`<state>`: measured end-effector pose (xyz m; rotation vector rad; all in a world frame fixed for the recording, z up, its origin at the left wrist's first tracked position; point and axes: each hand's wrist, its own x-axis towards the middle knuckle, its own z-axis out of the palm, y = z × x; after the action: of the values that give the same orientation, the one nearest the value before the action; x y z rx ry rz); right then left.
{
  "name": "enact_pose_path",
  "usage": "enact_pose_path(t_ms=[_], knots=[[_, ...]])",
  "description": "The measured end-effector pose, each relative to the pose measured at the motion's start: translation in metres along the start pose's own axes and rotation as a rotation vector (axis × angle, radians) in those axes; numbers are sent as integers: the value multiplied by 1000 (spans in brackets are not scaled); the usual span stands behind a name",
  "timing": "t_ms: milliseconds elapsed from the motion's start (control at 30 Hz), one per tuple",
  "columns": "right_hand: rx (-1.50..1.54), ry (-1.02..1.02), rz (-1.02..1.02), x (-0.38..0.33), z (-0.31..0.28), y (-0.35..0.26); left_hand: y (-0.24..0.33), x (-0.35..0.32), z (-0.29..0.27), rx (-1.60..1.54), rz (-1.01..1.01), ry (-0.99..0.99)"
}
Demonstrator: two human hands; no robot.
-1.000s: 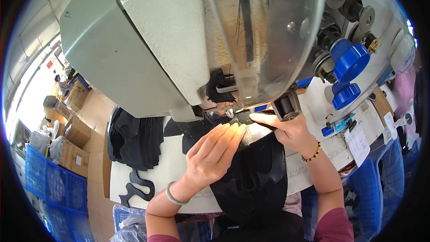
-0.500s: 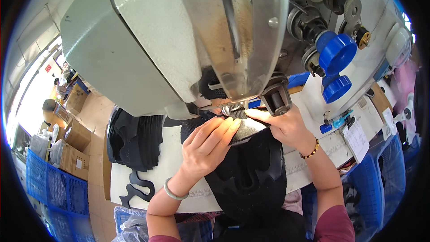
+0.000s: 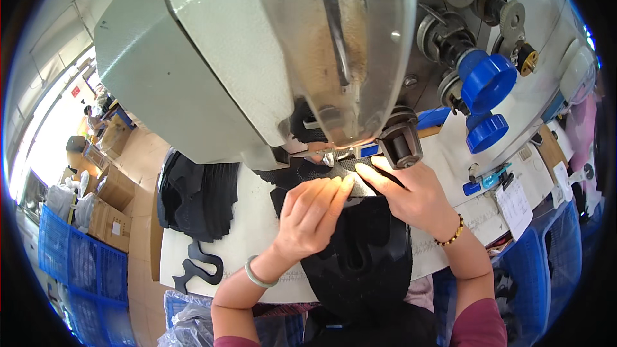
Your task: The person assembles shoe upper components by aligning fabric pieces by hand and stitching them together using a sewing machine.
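Observation:
Under the head of a large grey sewing machine (image 3: pixel 218 58), a black mesh shoe upper piece (image 3: pixel 357 238) lies on the white table, its near part draping toward me. A shiny patch of it catches the light between my fingertips. My left hand (image 3: pixel 308 218) presses its closed fingers on the left side of that patch, just in front of the metal presser foot (image 3: pixel 330 158). My right hand (image 3: pixel 414 196) pinches the patch's right side, index finger and thumb near the foot. The needle point itself is hidden.
A stack of black cut pieces (image 3: pixel 199 196) stands left on the table, with a wavy black piece (image 3: pixel 202 263) before it. Blue knobs (image 3: pixel 488 83) jut from the machine. A paper slip (image 3: pixel 513 205) lies right. Blue crates (image 3: pixel 83 244) and cardboard boxes (image 3: pixel 109 222) stand at left.
The left hand has shifted slightly right and down, and the lit patch between the hands shows smaller. My right fingers lie further across the piece. The whole view has shifted a little.

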<state>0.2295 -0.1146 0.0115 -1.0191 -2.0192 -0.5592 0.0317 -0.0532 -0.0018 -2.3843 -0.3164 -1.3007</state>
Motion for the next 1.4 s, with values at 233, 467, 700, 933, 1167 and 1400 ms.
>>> enact_pose_path(t_ms=[233, 467, 700, 933, 1167, 1400], knots=[[-78, -68, 67, 0, -5, -24, 12, 2, 10, 92, -98, 35], [132, 43, 418, 1, -28, -23, -7, -2, 9, 63, -37, 68], [1206, -227, 1414, -11, -1, 36, -12, 1, 13, -4, -19, 87], [1575, -55, 1185, -2, 7, 8, -16, -3, 9, -4, -12, 86], [1557, 53, 1155, -3, 12, -1, -17, -1, 7, 0, 12, 71], [1498, 143, 1107, -4, 17, -17, -14, -3, 4, 0, 37, 74]])
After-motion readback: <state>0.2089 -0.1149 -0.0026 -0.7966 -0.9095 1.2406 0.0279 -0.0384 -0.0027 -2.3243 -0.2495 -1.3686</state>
